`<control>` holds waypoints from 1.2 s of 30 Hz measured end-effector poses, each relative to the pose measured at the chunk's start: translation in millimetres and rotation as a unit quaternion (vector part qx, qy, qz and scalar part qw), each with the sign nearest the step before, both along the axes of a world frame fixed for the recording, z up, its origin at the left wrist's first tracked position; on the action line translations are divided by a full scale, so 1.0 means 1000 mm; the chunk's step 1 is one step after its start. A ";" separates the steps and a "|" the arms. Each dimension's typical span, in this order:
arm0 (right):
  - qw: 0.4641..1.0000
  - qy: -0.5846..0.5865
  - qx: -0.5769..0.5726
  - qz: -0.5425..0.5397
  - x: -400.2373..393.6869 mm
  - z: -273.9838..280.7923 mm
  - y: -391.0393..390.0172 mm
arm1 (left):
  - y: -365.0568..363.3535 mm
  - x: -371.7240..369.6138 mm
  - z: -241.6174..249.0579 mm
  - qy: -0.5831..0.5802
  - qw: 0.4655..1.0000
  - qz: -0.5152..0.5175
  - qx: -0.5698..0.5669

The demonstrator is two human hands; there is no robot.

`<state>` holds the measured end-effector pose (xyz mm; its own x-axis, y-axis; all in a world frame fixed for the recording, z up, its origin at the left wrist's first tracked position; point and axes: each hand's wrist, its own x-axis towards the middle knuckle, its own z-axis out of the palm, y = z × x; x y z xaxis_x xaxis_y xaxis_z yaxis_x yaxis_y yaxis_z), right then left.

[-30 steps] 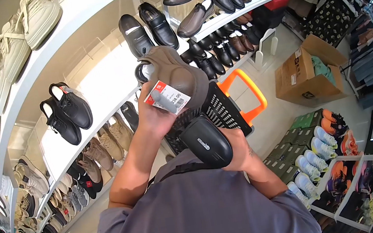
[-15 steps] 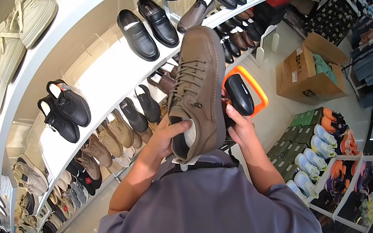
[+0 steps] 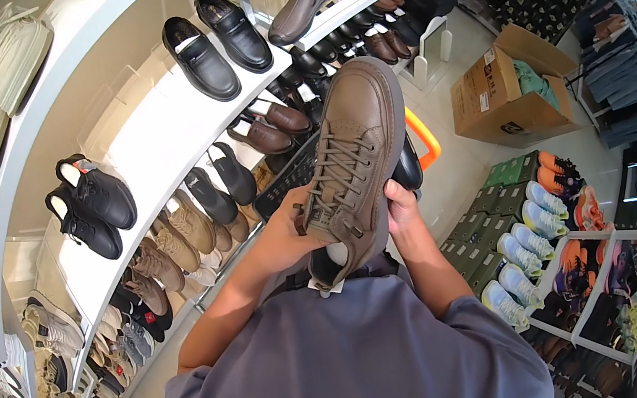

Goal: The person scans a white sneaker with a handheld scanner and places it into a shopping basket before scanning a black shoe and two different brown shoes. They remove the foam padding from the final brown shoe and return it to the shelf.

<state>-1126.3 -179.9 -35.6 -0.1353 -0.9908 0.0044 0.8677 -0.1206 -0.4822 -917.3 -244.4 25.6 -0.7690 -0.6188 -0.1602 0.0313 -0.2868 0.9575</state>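
Observation:
A brown lace-up shoe is held up in front of my chest, its toe pointing up and away and its laces facing left. My left hand grips the shoe's left side near the collar, with the fingers partly hidden behind it. At the sole edge on the right, my right hand supports the shoe, its thumb up and its other fingers mostly out of sight. Pale stuffing shows in the shoe's opening, and a white tag hangs at the heel. Just beyond my right hand is a glossy black object, partly covered by the shoe.
A curved white shelf holds black loafers and black lace-ups, with more shoes below. Behind the held shoe is a basket with an orange rim. An open cardboard box stands right, above green shoeboxes and sneakers.
The shoe has tipped further right and turned so more of its laces show. My left hand has moved up its side. The view has shifted, uncovering more of the dark basket.

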 end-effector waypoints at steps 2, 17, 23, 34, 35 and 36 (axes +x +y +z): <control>1.000 -0.011 0.010 -0.007 0.000 -0.001 0.000 | 0.000 0.003 -0.006 -0.044 0.996 0.040 -0.068; 0.965 0.171 0.051 -0.193 0.013 0.019 0.000 | 0.007 0.013 0.027 -0.214 0.939 0.074 -0.259; 0.962 0.221 0.061 -0.151 0.020 0.019 0.005 | -0.006 0.020 0.010 -0.209 0.962 -0.008 -0.179; 0.946 0.277 0.084 -0.144 0.019 0.013 0.008 | -0.004 0.014 0.009 -0.064 0.997 -0.053 0.007; 0.950 0.260 0.093 -0.145 0.020 0.015 0.008 | -0.004 0.014 0.009 -0.076 0.996 -0.046 0.006; 0.953 0.244 0.103 -0.146 0.022 0.016 0.008 | -0.003 0.014 0.004 -0.075 0.996 -0.045 0.005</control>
<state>-1104.4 -171.9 -19.8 -0.4368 -0.8980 -0.0526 0.4779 -0.1821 -0.8593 -902.9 -247.6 29.6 -0.7877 -0.5468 -0.2838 -0.1381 -0.2923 0.9463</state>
